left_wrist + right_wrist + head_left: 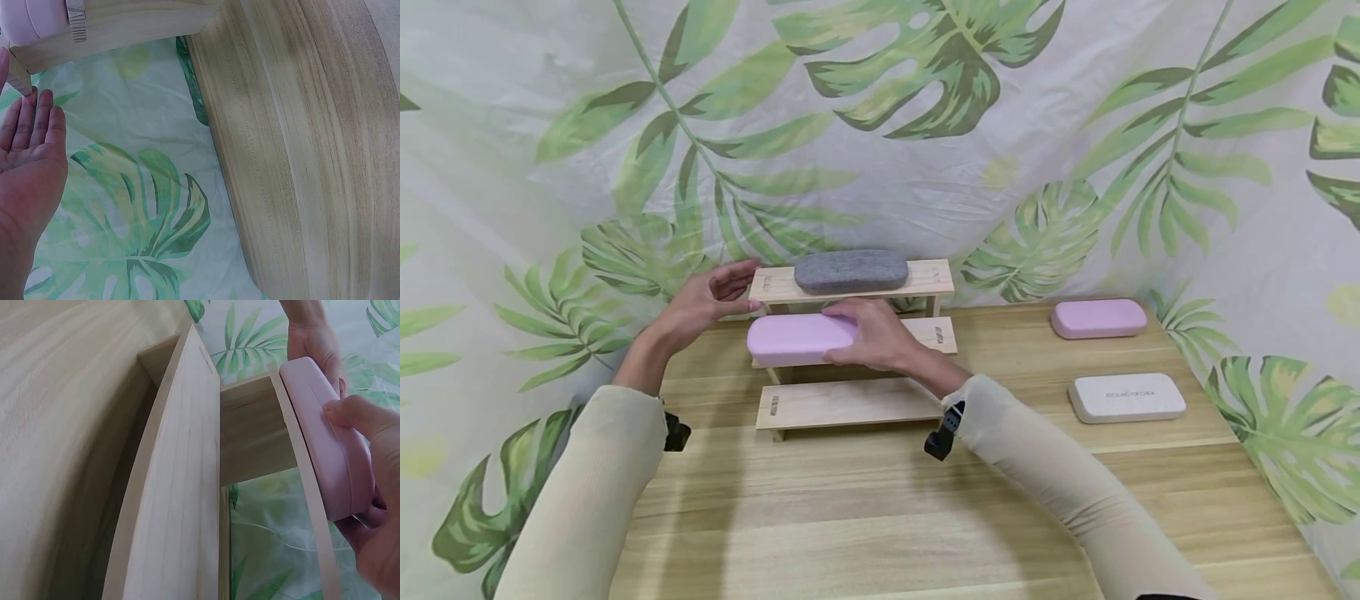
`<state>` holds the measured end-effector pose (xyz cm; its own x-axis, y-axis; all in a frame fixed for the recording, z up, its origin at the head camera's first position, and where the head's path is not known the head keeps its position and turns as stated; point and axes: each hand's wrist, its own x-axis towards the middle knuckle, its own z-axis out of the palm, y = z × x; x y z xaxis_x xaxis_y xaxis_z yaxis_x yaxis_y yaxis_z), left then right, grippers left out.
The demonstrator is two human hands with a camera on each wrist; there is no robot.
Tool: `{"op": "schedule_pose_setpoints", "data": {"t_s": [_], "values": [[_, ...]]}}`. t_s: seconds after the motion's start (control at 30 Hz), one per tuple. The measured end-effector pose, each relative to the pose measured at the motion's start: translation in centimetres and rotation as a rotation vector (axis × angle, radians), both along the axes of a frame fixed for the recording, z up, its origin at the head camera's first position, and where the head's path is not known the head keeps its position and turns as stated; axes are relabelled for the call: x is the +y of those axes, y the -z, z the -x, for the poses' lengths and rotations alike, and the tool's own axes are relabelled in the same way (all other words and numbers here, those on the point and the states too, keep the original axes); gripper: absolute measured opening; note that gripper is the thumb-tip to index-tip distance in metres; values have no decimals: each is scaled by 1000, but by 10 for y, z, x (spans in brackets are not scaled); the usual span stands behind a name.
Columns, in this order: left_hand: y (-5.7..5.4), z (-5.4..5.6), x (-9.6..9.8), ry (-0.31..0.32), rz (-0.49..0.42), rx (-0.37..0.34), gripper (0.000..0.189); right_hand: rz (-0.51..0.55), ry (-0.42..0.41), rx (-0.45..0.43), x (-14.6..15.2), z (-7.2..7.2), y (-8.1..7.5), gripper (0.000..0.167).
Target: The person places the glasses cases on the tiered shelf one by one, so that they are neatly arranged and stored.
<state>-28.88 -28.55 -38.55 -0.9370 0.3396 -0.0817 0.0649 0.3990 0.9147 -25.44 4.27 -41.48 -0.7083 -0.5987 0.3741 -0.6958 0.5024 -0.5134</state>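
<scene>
A pink glasses case (793,337) lies lengthwise at the left of the middle step of a wooden three-step stand (850,404). My right hand (876,333) grips its right end; in the right wrist view the thumb presses on the seam side of the case (319,437) and the other fingers are partly hidden behind it. My left hand (706,293) is held at the left end of the top step, holding nothing. In the left wrist view its fingers (42,119) extend close to the stand's end; contact is hard to tell. A grey fabric glasses case (850,272) rests on the top step.
To the right on the wooden table (865,517) lie a second pink glasses case (1099,318) and, nearer, a white one (1127,397) with dark lettering. Leaf-patterned cloth (910,192) hangs close behind the stand and along the table's sides.
</scene>
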Motion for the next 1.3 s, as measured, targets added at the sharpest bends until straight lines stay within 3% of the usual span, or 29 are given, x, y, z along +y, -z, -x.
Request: {"op": "schedule_pose_setpoints", "data": {"t_s": [0.4, 1.3], "values": [[0, -1, 2, 7, 1, 13, 81, 110, 38, -91, -10, -6, 8, 68], [-2, -1, 2, -9, 18, 9, 81, 109, 37, -110, -24, -3, 9, 68]]}}
